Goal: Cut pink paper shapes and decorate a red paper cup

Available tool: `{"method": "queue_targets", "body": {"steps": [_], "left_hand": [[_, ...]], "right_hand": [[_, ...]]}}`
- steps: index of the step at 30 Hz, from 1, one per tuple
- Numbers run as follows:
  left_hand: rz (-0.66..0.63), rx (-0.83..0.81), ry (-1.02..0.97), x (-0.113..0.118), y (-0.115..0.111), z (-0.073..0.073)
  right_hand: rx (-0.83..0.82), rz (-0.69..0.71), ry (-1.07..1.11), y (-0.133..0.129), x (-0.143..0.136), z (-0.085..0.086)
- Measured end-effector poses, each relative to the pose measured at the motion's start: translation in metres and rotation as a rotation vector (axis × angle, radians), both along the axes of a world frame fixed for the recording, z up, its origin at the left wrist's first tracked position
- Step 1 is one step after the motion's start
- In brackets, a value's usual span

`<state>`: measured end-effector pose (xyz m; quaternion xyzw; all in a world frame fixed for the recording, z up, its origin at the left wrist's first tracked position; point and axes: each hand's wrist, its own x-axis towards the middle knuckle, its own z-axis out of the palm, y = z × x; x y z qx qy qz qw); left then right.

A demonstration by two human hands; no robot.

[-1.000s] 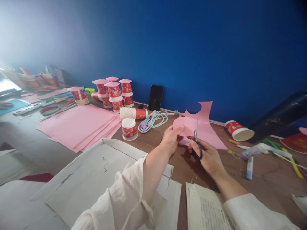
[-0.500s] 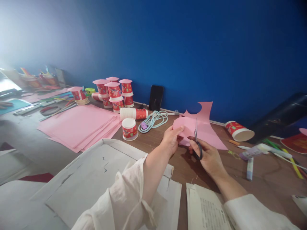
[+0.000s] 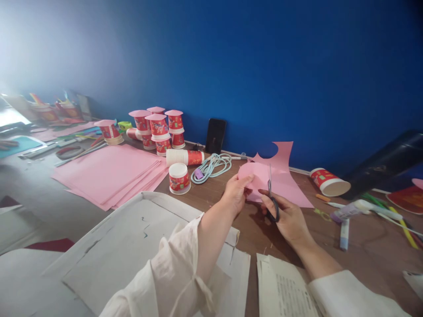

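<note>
My left hand (image 3: 236,191) pinches a round-edged piece of pink paper (image 3: 256,172), its thumb on top. In my right hand (image 3: 287,215) are scissors (image 3: 272,204) with black handles, their blades pointing up and away at the right edge of that piece. Behind and to the right of the blades lies a larger pink sheet (image 3: 287,187) with curved cut-outs along its top, one corner rising against the blue wall. Whether the two pink pieces are joined is hidden by my hands.
Left of my hands are a white cup (image 3: 179,178), nested cups (image 3: 185,156), a coiled cable (image 3: 214,167) and stacked red cups (image 3: 157,127). Pink sheets (image 3: 109,174) lie further left. A phone (image 3: 216,135) leans on the wall. Rightward are a tipped cup (image 3: 325,180) and glue sticks (image 3: 350,210).
The scissor blades look slightly narrower against the pink paper. Both hands keep nearly the same position and hold the same things.
</note>
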<state>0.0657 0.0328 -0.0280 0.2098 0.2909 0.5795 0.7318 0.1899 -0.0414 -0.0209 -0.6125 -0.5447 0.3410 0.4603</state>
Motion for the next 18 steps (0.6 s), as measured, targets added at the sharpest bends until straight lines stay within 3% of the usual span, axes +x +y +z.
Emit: {"method": "queue_targets", "body": {"steps": [18], "left_hand": [[0.02, -0.026, 0.006, 0.001, 0.002, 0.0001]], "right_hand": [[-0.032, -0.004, 0.005, -0.0025, 0.0005, -0.0017]]}}
